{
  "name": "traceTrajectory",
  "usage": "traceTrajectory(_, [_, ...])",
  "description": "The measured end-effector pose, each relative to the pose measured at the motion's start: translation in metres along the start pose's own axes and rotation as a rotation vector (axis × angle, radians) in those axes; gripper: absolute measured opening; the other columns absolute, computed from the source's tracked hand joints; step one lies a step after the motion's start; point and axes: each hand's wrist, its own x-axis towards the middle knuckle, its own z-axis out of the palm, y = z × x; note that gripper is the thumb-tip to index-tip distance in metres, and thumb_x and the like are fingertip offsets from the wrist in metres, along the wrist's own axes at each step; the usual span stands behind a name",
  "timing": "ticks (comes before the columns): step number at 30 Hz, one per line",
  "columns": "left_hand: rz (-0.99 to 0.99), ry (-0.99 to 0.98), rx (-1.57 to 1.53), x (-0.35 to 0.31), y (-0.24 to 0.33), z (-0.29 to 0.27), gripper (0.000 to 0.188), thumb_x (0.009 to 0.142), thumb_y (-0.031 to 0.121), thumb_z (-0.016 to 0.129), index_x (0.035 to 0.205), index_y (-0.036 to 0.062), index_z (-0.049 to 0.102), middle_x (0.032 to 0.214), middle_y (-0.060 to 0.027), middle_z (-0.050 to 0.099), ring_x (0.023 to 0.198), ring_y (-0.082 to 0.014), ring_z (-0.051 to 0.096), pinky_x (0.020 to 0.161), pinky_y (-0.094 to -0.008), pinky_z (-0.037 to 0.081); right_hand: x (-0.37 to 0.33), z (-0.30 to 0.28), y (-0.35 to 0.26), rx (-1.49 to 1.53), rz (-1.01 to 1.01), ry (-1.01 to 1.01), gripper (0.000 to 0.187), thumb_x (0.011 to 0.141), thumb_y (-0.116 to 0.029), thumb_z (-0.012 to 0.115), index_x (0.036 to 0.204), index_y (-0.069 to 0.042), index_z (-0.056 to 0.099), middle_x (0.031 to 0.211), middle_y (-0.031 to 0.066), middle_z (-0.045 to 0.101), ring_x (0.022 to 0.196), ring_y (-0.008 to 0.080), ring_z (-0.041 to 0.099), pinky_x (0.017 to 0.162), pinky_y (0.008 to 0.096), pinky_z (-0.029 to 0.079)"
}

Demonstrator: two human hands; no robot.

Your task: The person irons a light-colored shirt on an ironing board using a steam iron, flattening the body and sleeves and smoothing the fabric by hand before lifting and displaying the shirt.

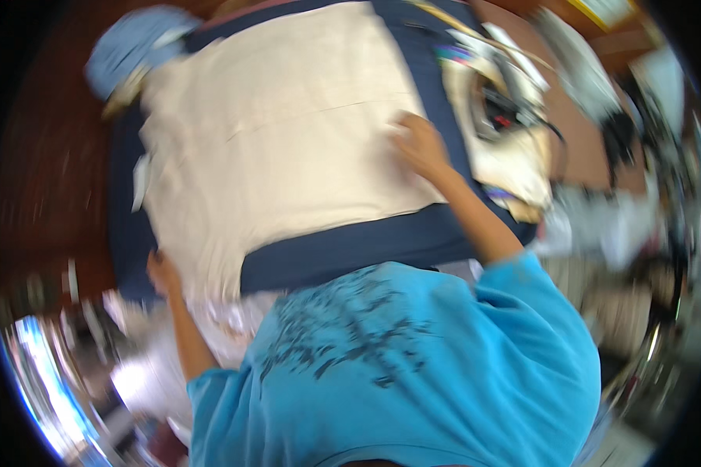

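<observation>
A cream garment (288, 132), perhaps a shirt, lies spread over a padded surface covered in dark navy cloth (343, 249). At the lower left corner of the garment, my left hand (163, 275) is closed on its sleeve-like edge. My right hand (419, 148) is over the garment's right side, near its edge; motion smears its fingers. A faint crease runs across the fabric between the hands. To the right of my right hand, an iron (497, 109) rests on a folded pale cloth.
A bundle of light blue cloth (136, 50) sits at the far left corner. The pale cloth (514, 167) under the iron has coloured edges. A dark cord (557, 132) trails from the iron. Clear plastic bags (592, 222) lie at the right.
</observation>
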Motion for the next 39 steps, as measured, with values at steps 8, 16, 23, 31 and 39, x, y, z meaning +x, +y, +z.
traceTrajectory(8, [-0.070, -0.200, -0.118, 0.116, 0.021, 0.036, 0.044, 0.084, 0.021, 0.052, 0.119, -0.0049, 0.048, 0.115, -0.0207, 0.057, 0.103, -0.0368, 0.055, 0.088, -0.0415, 0.043, 0.039, 0.068, 0.010, -0.287, 0.233, -0.162, 0.051, 0.091, -0.040, 0.041, 0.135, -0.014, 0.039, 0.142, 0.0158, 0.032, 0.132, 0.0331, 0.026, 0.105, 0.0497, 0.023])
traceTrajectory(16, [0.846, -0.319, -0.535, -0.107, 0.274, 0.027, 0.034, 0.089, 0.011, 0.050, 0.121, -0.0015, 0.050, 0.121, -0.0154, 0.055, 0.105, -0.0277, 0.055, 0.091, -0.0354, 0.042, -0.105, -0.133, 0.048, 0.042, 0.389, 0.978, 0.020, 0.080, -0.007, 0.061, 0.100, -0.004, 0.062, 0.093, 0.0102, 0.064, 0.086, 0.0227, 0.060, 0.078, 0.0323, 0.046])
traceTrajectory(23, [0.795, -1.371, -0.774, -0.340, 0.457, 0.088, 0.039, 0.089, 0.026, 0.055, 0.116, -0.0013, 0.055, 0.101, -0.0135, 0.063, 0.088, -0.0177, 0.062, 0.078, -0.0299, 0.047, -0.162, -0.199, 0.236, -0.028, 0.851, 0.418, 0.038, 0.084, -0.036, 0.055, 0.095, -0.001, 0.065, 0.085, 0.0149, 0.066, 0.074, 0.0240, 0.061, 0.072, 0.0346, 0.048])
traceTrajectory(31, [0.417, -1.457, -0.534, -0.396, 0.517, 0.114, 0.026, 0.091, 0.029, 0.053, 0.087, 0.0037, 0.049, 0.072, -0.0087, 0.062, 0.058, -0.0118, 0.062, 0.045, -0.0193, 0.039, -0.144, -0.190, 0.225, 0.075, 0.759, 0.209, 0.045, 0.067, -0.032, 0.071, 0.095, 0.001, 0.061, 0.087, 0.0188, 0.064, 0.082, 0.0288, 0.061, 0.071, 0.0354, 0.047])
traceTrajectory(39, [0.190, -1.425, -0.685, -0.376, 0.507, 0.115, 0.021, 0.095, 0.027, 0.045, 0.097, 0.0065, 0.047, 0.092, -0.0118, 0.065, 0.075, -0.0159, 0.065, 0.055, -0.0199, 0.044, -0.122, -0.187, 0.247, 0.603, 0.781, 0.287, 0.040, 0.079, -0.020, 0.066, 0.109, 0.006, 0.059, 0.089, 0.0097, 0.065, 0.070, 0.0126, 0.059, 0.065, 0.0238, 0.047])
